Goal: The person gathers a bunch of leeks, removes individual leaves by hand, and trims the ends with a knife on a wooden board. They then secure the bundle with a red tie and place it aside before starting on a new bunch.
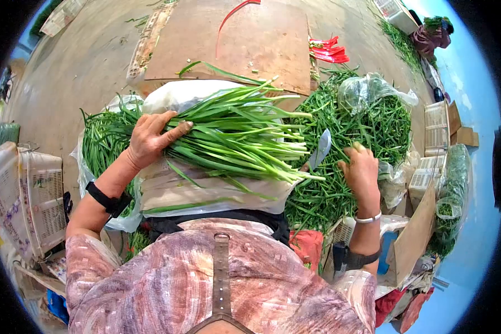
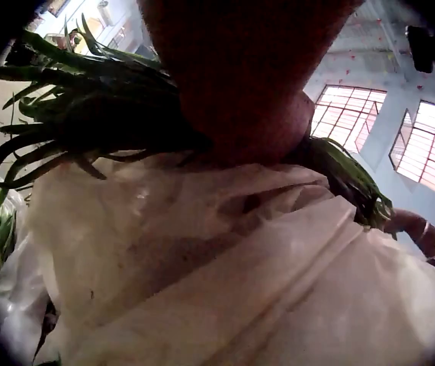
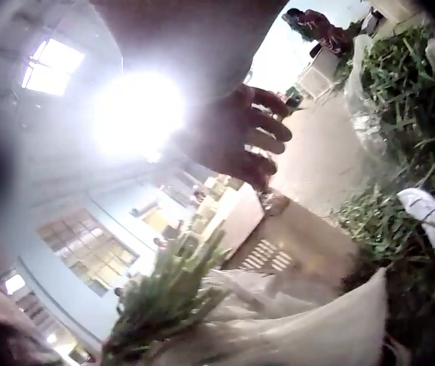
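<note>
Green stalks [image 1: 239,136] across pale plastic sheet [image 1: 170,190]

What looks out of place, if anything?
The knife lies bare on the loose greens, close to the right hand: an awkward-looking spot. One leaf lies on the white sheet, apart from the bunch; one red strip lies away from the red bundle.
</note>
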`<state>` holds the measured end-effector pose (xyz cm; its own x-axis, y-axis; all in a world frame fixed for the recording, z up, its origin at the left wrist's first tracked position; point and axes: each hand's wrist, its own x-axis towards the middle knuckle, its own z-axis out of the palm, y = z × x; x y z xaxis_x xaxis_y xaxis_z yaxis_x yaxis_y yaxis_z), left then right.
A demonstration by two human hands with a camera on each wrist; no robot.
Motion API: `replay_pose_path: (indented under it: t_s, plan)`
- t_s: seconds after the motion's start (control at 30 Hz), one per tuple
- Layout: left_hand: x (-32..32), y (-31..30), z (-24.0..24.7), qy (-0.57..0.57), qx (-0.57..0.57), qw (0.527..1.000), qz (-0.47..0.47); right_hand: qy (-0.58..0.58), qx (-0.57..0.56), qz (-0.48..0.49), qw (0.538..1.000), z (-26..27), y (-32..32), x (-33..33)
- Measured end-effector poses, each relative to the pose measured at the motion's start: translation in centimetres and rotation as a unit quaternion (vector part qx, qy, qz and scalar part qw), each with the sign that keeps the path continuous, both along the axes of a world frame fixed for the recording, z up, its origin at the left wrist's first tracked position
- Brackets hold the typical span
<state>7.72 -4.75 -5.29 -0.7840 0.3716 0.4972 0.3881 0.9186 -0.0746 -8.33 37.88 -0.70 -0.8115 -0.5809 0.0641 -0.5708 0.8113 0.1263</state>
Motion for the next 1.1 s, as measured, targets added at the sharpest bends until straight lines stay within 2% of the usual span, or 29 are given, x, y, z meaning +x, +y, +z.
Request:
replay_pose_path:
  t_s: [0.07,0.1,0.13,0.2,0.27,0.33,0.37,0.47,0.53,0.6,0.63,0.73,0.8,0.83,0.87,0.93,0.97,1.0,1.07,1.1]
  plan:
    - [0.0,0.2,0.2,-0.001,0.003,1.0,0.004,-0.023,-0.196,0.1,0.975,0.5,-2.9,-0.6]
    - [0.1,0.3,0.3,-0.005,0.008,1.0,0.001,-0.107,-0.246,0.095,0.959,2.1,-5.5,0.2]
    - [0.0,0.4,0.4,-0.005,0.005,1.0,0.003,-0.096,-0.292,0.141,0.941,2.4,-7.6,0.8]
    - [0.2,0.3,0.6,-0.005,0.001,1.0,0.002,-0.029,-0.286,0.239,0.927,2.5,-11.3,1.4]
    - [0.5,-0.1,0.3,-0.012,-0.009,1.0,0.0,0.028,-0.242,0.233,0.941,0.9,-13.7,1.5]
    - [0.5,-0.7,-0.4,0.022,0.017,1.0,0.011,-0.037,-0.152,0.248,0.956,-1.2,-13.3,2.5]
    - [0.9,-1.0,-0.6,0.009,0.041,0.998,0.04,0.002,-0.179,0.295,0.939,-0.6,-13.2,3.9]
    - [1.0,-0.1,0.0,0.036,0.116,0.99,0.068,-0.096,-0.243,0.364,0.894,0.5,-11.7,7.9]
    - [1.2,0.4,0.4,-0.001,0.113,0.99,0.089,-0.197,-0.252,0.343,0.883,0.7,-11.0,8.5]
    - [1.2,0.1,0.5,-0.026,0.01,0.998,0.053,-0.291,-0.272,0.324,0.858,1.6,-10.5,7.2]
    - [1.1,0.5,0.7,-0.012,0.008,0.998,0.059,-0.304,-0.308,0.306,0.848,1.8,-10.4,6.1]
    - [1.1,0.3,0.5,0.012,-0.004,0.999,0.037,-0.206,-0.331,0.206,0.898,2.9,-11.1,3.1]
    - [1.2,0.3,0.3,0.019,-0.008,0.999,0.041,-0.182,-0.263,0.145,0.936,3.0,-12.3,1.7]
    - [1.3,0.4,0.3,0.023,-0.011,0.999,0.039,-0.174,-0.218,0.146,0.949,2.1,-12.6,1.2]
    - [1.3,0.4,0.3,0.028,-0.014,0.999,0.036,-0.187,-0.137,0.136,0.963,1.4,-13.1,1.4]
    - [1.3,0.4,0.4,0.036,-0.008,0.999,0.033,-0.286,-0.068,0.2,0.934,0.3,-13.3,2.4]
    - [1.6,0.3,0.5,0.035,-0.006,0.999,0.04,-0.218,-0.089,0.238,0.942,0.3,-12.9,4.1]
    - [1.8,0.3,0.5,0.032,-0.003,0.998,0.048,-0.128,-0.169,0.318,0.924,0.9,-12.4,5.4]
    - [2.0,0.2,0.0,0.029,0.015,0.998,0.058,-0.182,-0.266,0.367,0.873,1.6,-12.1,6.8]
    - [2.0,0.2,-0.1,0.019,0.026,0.998,0.062,-0.2,-0.282,0.366,0.864,0.9,-12.0,7.0]
